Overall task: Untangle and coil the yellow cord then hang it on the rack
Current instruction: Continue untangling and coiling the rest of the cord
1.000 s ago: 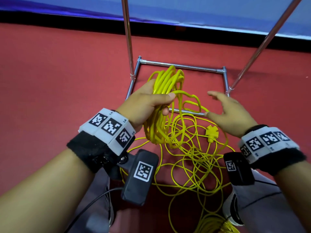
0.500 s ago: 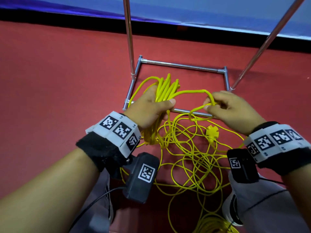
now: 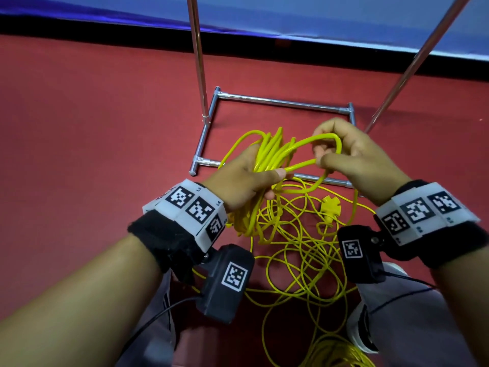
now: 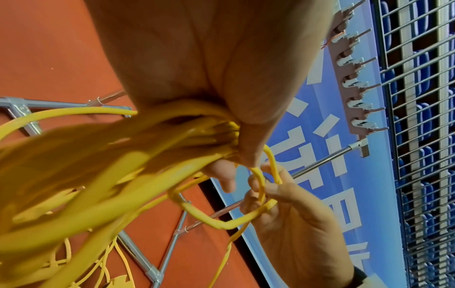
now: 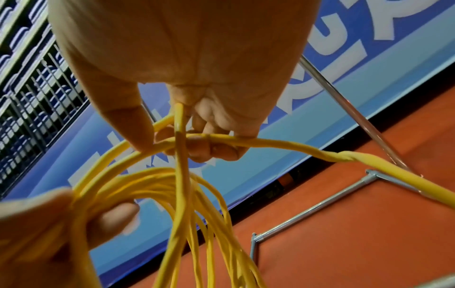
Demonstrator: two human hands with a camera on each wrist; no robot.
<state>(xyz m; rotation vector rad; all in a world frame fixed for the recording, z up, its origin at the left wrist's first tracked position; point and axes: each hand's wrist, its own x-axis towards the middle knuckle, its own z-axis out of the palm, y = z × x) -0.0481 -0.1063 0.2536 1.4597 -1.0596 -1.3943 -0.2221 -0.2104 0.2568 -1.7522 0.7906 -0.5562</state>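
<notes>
My left hand [image 3: 248, 178] grips a bundle of several loops of the yellow cord [image 3: 272, 154], fingers and thumb curled round it; the bundle [image 4: 147, 148] fills the left wrist view. My right hand [image 3: 344, 154] pinches one loop of the same cord [image 5: 182, 136] just right of the bundle. The remaining cord [image 3: 299, 250] lies in loose tangled loops on the red floor below my hands, with its yellow plug [image 3: 329, 207] among them. The metal rack base [image 3: 280, 102] stands right behind my hands, and its hook bar [image 4: 354, 83] shows in the left wrist view.
Two chrome rack poles [image 3: 197, 56] rise from the base, left and right. A blue banner wall [image 3: 291, 14] runs along the back of the red floor [image 3: 92, 133]. My knees and a shoe [image 3: 362, 332] are at the bottom edge.
My right hand, open and apart a second ago, took hold of a cord loop and lifted it up toward the bundle. The left hand lowered slightly with the bundle.
</notes>
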